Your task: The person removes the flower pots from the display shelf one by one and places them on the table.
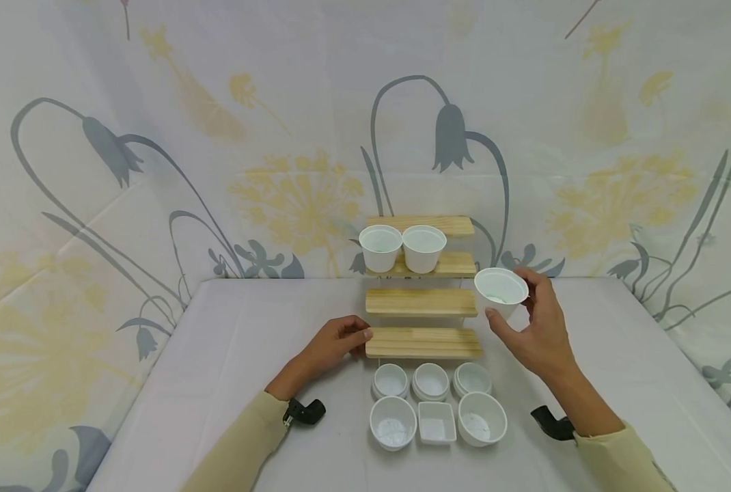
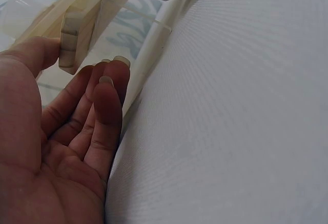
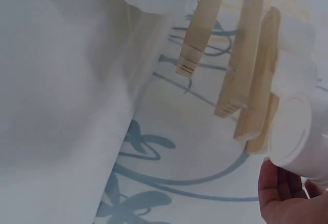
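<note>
While two cups [image 1: 402, 248] sit shelved, right hand [image 1: 540, 331] grips a third cup [image 1: 501, 290]; left hand [image 1: 335, 342], fingers loosely curled, steadies the stepped rack [image 1: 423, 342]; six dishes [image 1: 437, 410] remain on the table [image 1: 218, 355].

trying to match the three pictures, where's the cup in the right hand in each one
Head: cup right of centre, held by the right hand beside the shelf.
Left wrist: not in it.
Right wrist: cup at the right edge, above the palm.
Shared landmark: the shelf, in all three.
</note>
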Demonstrator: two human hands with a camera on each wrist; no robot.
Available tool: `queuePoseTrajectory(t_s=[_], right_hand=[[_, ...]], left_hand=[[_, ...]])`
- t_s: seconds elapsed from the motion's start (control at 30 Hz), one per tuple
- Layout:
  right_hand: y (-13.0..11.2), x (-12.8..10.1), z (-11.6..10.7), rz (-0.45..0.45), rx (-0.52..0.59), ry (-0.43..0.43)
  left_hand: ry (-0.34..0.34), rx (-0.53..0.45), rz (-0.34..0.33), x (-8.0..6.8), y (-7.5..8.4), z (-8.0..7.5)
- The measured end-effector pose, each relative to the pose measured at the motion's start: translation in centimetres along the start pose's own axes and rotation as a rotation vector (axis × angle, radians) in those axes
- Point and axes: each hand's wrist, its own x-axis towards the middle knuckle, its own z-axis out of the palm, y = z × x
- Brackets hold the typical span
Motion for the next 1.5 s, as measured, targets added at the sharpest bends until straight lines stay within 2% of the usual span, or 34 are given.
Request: queuePoseTrajectory(t_s=[0.43,0.73,1.03,1.2,1.5], right_hand=[[0.8,-1.0,-1.2,-0.008,-0.065,-0.024],[1.5,-1.9,-2.3,0.0,-0.161,-0.066],[2.4,-1.9,-3.4,-0.064,-0.187,-0.202],[2.8,-1.8,-3.7,-0.096,-0.21,-0.246],[3.0,-1.6,-5.1,-0.077,-0.286,-0.343]], left_hand=[[-0.001,0.009,0.01,0.0,-0.1,0.0],[0.006,0.004,-0.002,-0.1,0.1,0.0],[-0.001,0.007,0.007,0.0,0.0,0.0],[-0.002,0.005,0.008,0.0,-0.1,0.0],[-0.006,0.004,0.009,-0.2,0.2,0.0]])
